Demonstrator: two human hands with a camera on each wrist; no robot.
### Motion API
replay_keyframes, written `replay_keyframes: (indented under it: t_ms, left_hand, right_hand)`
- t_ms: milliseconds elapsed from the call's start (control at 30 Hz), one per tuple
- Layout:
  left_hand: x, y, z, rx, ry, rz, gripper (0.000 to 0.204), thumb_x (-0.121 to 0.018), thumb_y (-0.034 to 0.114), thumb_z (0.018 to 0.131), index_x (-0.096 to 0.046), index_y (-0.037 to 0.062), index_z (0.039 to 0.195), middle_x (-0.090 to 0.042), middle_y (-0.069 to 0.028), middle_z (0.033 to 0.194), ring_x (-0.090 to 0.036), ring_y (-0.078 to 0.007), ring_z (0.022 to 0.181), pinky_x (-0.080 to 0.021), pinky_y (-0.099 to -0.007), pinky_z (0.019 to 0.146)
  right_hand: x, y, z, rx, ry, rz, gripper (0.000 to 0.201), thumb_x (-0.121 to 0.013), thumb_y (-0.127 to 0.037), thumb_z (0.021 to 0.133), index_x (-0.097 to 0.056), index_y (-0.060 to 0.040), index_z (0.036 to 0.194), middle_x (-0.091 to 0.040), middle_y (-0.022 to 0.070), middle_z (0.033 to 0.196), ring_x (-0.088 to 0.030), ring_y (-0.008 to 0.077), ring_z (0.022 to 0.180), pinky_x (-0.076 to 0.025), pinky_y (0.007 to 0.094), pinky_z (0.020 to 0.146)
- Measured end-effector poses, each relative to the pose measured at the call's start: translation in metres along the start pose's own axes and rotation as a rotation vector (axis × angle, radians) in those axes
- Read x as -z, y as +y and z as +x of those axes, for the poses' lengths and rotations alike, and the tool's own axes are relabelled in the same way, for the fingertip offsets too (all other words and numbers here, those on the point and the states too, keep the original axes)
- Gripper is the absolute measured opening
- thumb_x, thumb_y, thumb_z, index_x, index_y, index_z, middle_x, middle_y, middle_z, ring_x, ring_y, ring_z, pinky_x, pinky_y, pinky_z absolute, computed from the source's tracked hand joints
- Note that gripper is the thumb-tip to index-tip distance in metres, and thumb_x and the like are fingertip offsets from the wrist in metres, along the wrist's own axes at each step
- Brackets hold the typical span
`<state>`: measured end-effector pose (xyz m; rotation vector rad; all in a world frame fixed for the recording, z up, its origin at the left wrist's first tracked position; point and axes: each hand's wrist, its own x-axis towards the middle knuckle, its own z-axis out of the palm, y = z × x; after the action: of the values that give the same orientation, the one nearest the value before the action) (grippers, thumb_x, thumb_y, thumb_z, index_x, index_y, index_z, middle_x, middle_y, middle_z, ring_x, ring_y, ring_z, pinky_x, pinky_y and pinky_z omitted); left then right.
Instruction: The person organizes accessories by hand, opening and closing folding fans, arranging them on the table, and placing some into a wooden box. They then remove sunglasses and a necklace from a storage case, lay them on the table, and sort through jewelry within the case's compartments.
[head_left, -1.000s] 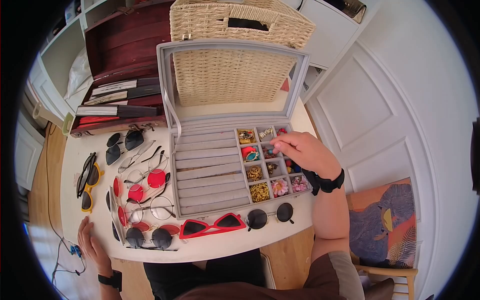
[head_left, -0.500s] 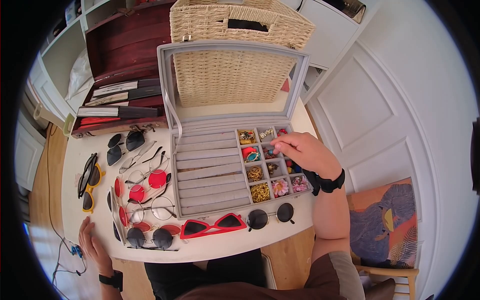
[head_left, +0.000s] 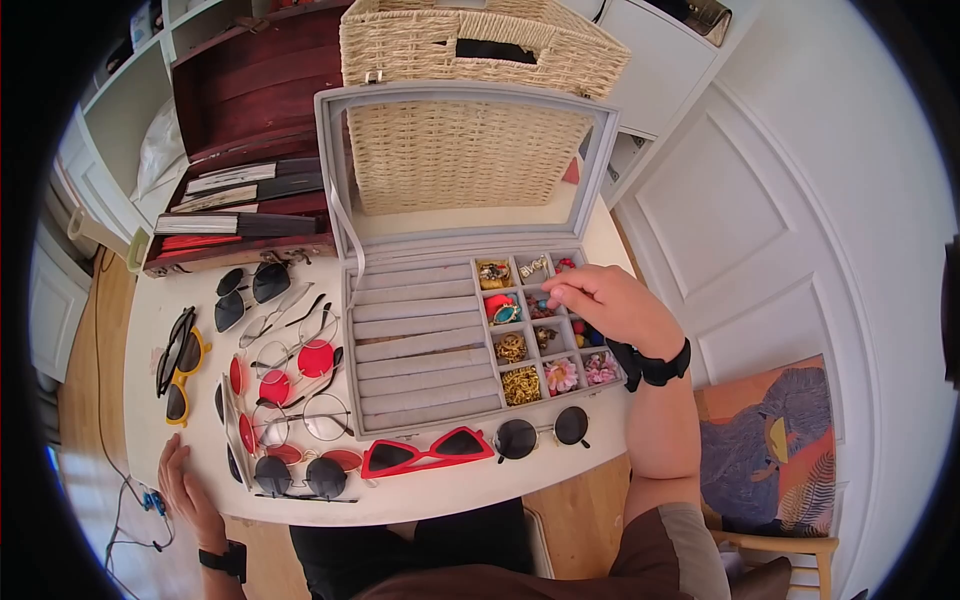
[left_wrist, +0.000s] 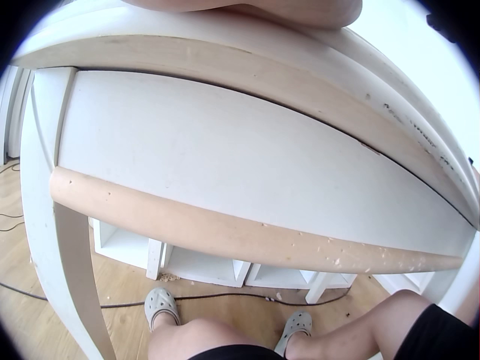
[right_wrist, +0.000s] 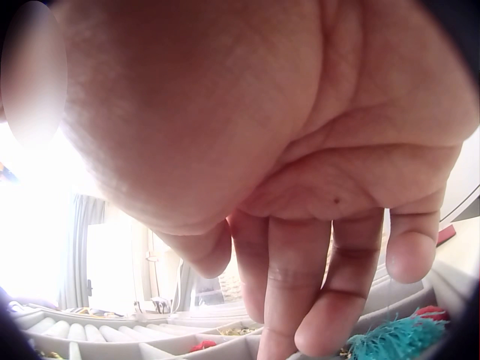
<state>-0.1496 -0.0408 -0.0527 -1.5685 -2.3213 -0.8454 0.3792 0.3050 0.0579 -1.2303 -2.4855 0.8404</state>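
Observation:
My right hand [head_left: 620, 310] hovers over the small compartments of a grey jewelry box [head_left: 425, 375] with its glass lid raised. Its fingertips point down at the compartment in the second row on the right. In the right wrist view the fingers [right_wrist: 292, 277] hang loosely bent, with nothing visible held between them. A fluffy turquoise piece [right_wrist: 397, 337] lies beneath the little finger. Nearby compartments hold gold chains [head_left: 520, 385], pink flower pieces [head_left: 561, 375] and a turquoise ring [head_left: 506, 313]. Fingers relaxed, my left hand [head_left: 188, 495] rests at the table's front left edge.
Several pairs of glasses lie left of the box, including yellow sunglasses [head_left: 177, 405]. Red cat-eye sunglasses [head_left: 460, 443] and round dark sunglasses [head_left: 517, 438] sit along its front. Behind stand an open dark red case [head_left: 255, 90] and a wicker basket [head_left: 400, 45].

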Motion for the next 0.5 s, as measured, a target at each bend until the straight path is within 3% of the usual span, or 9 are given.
replay_keyframes:
  t_ms: [500]
  left_hand:
    - [-0.0008,-0.0014,-0.0003,-0.007,0.004,0.008,0.039,-0.038,0.025,0.097,-0.064,0.0009,0.115,-0.062,-0.0172,0.134,-0.056,-0.036,0.125,-0.038,-0.0459,0.108]
  right_hand:
    - [0.0004,-0.0002,-0.0001,-0.021,-0.01,0.012,0.031,-0.056,-0.026,0.103,-0.07,-0.003,0.12,-0.075,0.0082,0.095,-0.066,0.0194,0.078,-0.052,0.0317,0.073]
